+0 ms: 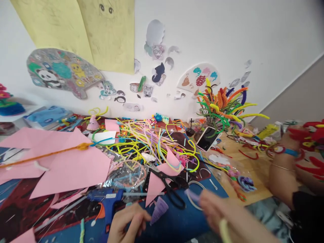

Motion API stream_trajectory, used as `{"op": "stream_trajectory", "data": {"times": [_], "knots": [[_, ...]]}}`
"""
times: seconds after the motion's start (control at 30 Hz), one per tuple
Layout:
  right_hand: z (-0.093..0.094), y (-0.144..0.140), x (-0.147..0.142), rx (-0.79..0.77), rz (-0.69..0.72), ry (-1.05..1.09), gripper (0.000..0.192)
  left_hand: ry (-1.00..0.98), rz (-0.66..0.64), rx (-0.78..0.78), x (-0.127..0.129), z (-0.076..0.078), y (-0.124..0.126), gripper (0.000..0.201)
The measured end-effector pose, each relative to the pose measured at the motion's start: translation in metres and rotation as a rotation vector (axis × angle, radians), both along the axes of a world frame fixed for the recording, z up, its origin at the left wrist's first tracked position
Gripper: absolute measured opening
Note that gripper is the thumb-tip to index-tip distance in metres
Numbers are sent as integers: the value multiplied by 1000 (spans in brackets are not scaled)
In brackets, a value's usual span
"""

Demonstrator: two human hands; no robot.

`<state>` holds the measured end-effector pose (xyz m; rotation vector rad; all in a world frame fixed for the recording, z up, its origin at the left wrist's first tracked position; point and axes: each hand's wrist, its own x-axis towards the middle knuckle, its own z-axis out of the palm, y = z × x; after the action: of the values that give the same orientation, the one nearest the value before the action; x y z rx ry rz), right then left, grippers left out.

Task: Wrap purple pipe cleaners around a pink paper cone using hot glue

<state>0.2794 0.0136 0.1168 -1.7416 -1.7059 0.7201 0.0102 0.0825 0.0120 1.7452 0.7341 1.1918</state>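
Note:
Low in the middle, my left hand (129, 221) has its fingers curled, with the tip of a small purple fuzzy cone (160, 208) at its fingertips. My right hand (215, 209), smeared by motion, is closed around a lilac pipe cleaner (192, 195) that pokes out to its left. Between and above the hands lie black-handled scissors (168, 182) on a pink paper piece (154, 185). A blue glue gun (110, 206) rests just left of my left hand. Behind my right hand is a white ring (193, 202).
Tangled pipe cleaners (141, 135) cover the table's middle, and large pink sheets (71, 162) lie at the left. A phone (207, 139) leans before a bunch of pipe-cleaner flowers (220, 104). At the right, another person's arm (282, 168) reaches over the table beside red pipe-cleaner pieces.

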Motion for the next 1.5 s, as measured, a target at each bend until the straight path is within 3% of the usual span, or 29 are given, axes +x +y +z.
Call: {"op": "stream_trajectory", "data": {"times": [0.07,0.13,0.23,0.37,0.5,0.57,0.67,0.77,0.9,1.0,1.13,1.33,1.5], "knots": [[-23,-2,-41,-96,139,16,34,-70,-22,22,1,12,-3,28],[-40,-2,-74,-221,266,116,37,-121,-57,3,2,21,-9,28],[-57,-3,-102,-282,316,243,38,-115,-76,-56,1,23,-21,21],[-80,-15,-105,-242,301,483,43,-109,-48,-250,-6,7,-35,36],[-105,-31,-100,-180,217,703,83,-138,19,-481,-4,-13,-45,54],[-113,-37,-100,-174,190,693,75,-172,61,-552,0,-21,-51,59],[-118,-42,-104,-153,115,605,55,-241,38,-607,3,-27,-58,61],[-119,-44,-106,-99,65,518,50,-202,-10,-564,1,-26,-65,57],[-120,-48,-107,-131,225,387,47,-26,-53,-393,-6,-18,-68,48],[-118,-49,-107,-223,300,279,50,-15,-21,-310,-11,-13,-69,43],[-111,-50,-107,-370,355,167,54,-14,-86,-317,-11,-12,-70,35],[-118,-52,-103,-455,393,290,50,-20,-151,-421,-5,-18,-71,33],[-137,-50,-101,-403,232,555,64,7,-63,-389,4,-19,-69,28]]}}
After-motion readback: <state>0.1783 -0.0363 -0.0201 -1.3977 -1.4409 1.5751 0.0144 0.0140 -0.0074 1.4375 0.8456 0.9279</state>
